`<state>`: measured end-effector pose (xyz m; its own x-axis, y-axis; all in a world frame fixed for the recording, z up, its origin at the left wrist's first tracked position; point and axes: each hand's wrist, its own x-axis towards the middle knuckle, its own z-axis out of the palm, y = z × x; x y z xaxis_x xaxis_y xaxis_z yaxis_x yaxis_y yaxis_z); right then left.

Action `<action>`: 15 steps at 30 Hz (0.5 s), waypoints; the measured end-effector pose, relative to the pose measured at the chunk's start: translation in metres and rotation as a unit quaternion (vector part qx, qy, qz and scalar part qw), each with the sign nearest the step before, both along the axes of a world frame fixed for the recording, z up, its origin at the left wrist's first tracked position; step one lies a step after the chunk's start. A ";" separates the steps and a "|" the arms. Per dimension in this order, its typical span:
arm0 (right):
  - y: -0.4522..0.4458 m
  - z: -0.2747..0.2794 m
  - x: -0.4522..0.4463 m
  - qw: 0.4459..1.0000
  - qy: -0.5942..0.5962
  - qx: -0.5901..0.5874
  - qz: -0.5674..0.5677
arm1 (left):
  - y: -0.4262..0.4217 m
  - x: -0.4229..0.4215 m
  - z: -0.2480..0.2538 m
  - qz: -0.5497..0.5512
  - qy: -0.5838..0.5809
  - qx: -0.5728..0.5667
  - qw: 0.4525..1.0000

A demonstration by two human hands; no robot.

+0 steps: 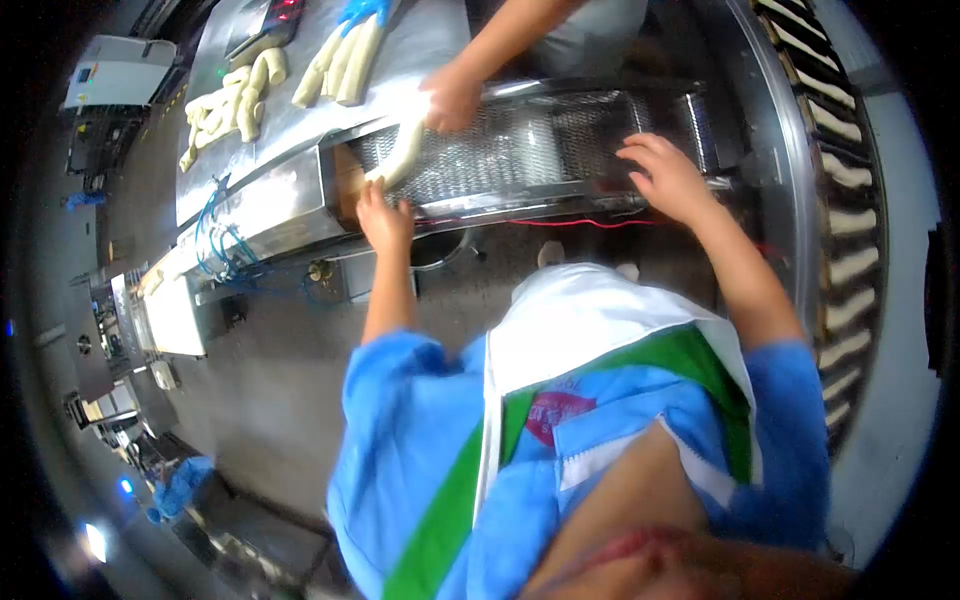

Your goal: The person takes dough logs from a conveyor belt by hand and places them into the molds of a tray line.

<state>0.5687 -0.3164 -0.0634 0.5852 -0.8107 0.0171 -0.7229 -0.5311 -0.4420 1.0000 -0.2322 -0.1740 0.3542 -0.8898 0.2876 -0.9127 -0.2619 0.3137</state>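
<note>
A pale, rope-like strip of dough (404,152) lies slantwise over the left end of a metal mesh belt (520,140). My left hand (384,218) has its fingers closed on the near end of this strip. At the strip's far end is a co-worker's hand (453,98), reaching in from the top. My right hand (668,178) hovers by the belt's right part, fingers apart and holding nothing.
On the steel table (300,125) lie a heap of dough pieces (235,100) and several thick dough rolls (343,62) by a blue-gloved hand (364,12). A scale (262,28) sits behind. Dough strips (850,220) line a rack at right. A red cord (580,223) runs along the belt's near edge.
</note>
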 end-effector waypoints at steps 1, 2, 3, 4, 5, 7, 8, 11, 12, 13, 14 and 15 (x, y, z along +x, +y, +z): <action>-0.007 -0.003 0.008 1.000 0.001 0.000 0.005 | 0.004 -0.003 -0.005 0.012 0.001 -0.006 1.000; -0.013 -0.007 0.017 1.000 0.000 0.013 0.014 | 0.008 -0.005 -0.007 0.004 0.020 -0.017 1.000; -0.017 -0.012 0.023 0.999 -0.001 0.025 0.023 | 0.013 -0.007 -0.008 -0.003 0.040 -0.029 0.999; -0.020 -0.017 0.028 0.999 -0.002 0.027 0.018 | 0.018 -0.008 -0.010 0.001 0.040 -0.027 0.999; -0.024 -0.024 0.031 0.999 -0.002 0.030 0.022 | 0.023 -0.008 -0.012 0.002 0.051 -0.016 0.999; -0.030 -0.039 0.033 0.998 0.012 0.067 -0.002 | 0.030 -0.008 -0.012 0.010 0.061 -0.002 0.998; -0.031 -0.045 0.033 0.997 0.011 0.070 0.005 | 0.032 -0.008 -0.011 0.008 0.058 0.012 0.998; -0.034 -0.060 0.028 0.994 0.075 0.072 -0.021 | 0.040 0.001 -0.014 0.023 0.057 0.027 0.998; -0.036 -0.062 0.024 0.994 0.072 0.082 -0.030 | 0.041 0.004 -0.015 0.016 0.052 0.016 0.998; -0.037 -0.063 0.022 0.993 0.070 0.092 -0.041 | 0.041 0.005 -0.014 0.007 0.047 0.005 0.999; -0.038 -0.062 0.020 0.991 0.069 0.101 -0.057 | 0.039 0.005 -0.014 0.011 0.046 0.004 0.999; -0.038 -0.061 0.016 0.991 0.068 0.099 -0.054 | 0.037 0.004 -0.013 0.016 0.049 0.005 0.999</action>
